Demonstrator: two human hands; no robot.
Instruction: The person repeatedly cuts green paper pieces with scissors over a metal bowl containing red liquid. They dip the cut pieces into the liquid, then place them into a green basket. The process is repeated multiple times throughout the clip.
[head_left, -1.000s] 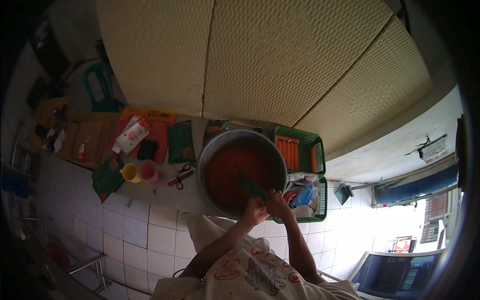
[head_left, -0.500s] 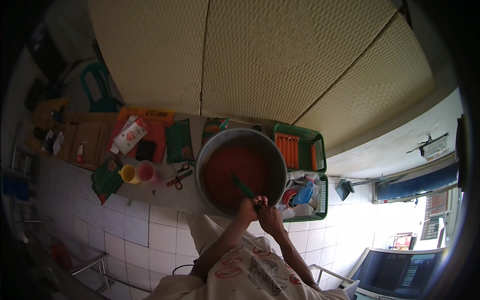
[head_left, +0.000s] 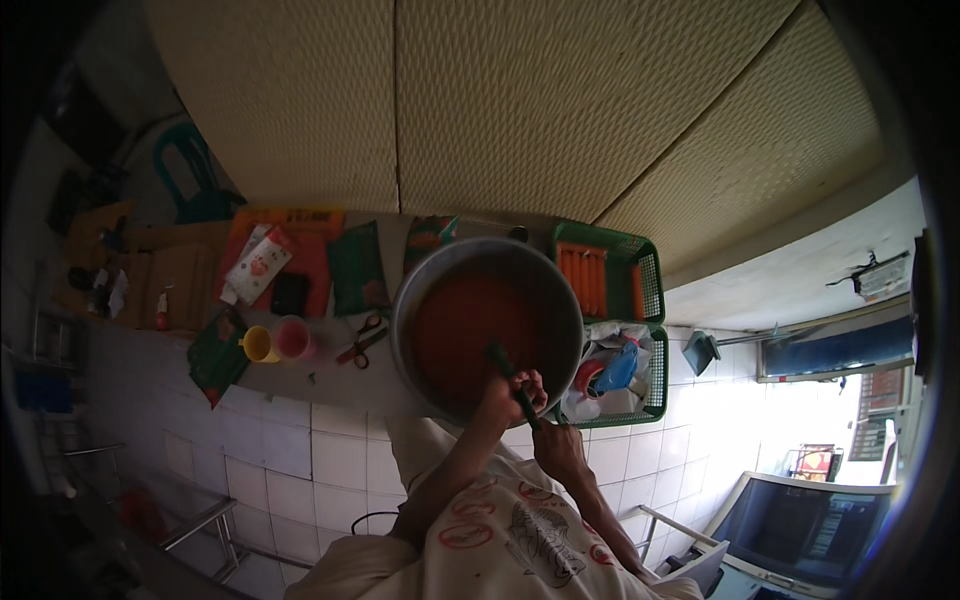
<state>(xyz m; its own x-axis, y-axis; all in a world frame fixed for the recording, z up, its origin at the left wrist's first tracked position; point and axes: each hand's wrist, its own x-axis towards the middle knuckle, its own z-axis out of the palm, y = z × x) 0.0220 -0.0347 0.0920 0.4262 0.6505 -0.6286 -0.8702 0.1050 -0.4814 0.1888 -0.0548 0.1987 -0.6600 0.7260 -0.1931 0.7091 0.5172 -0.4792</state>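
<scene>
Both hands share 1 dark green stirring handle (head_left: 508, 372) that slants down into the big round metal basin (head_left: 487, 331) on the worktop (head_left: 330, 372). The left hand (head_left: 505, 395) has its grip clamped on the handle higher toward the basin, just over the near rim; the right hand (head_left: 556, 445) is clamped on the lower end, close to the body. Stacking 2 hands along 1 handle probably gives more leverage against a thick load. The basin is nearly full of a smooth orange-red paste (head_left: 462, 325), even in colour, and the handle's far end is sunk in it. Red scissors (head_left: 362, 340), 1 yellow cup (head_left: 259, 344) and 1 pink cup (head_left: 292, 337) sit left of the basin; 2 green baskets (head_left: 650, 290) stand at its right.
</scene>
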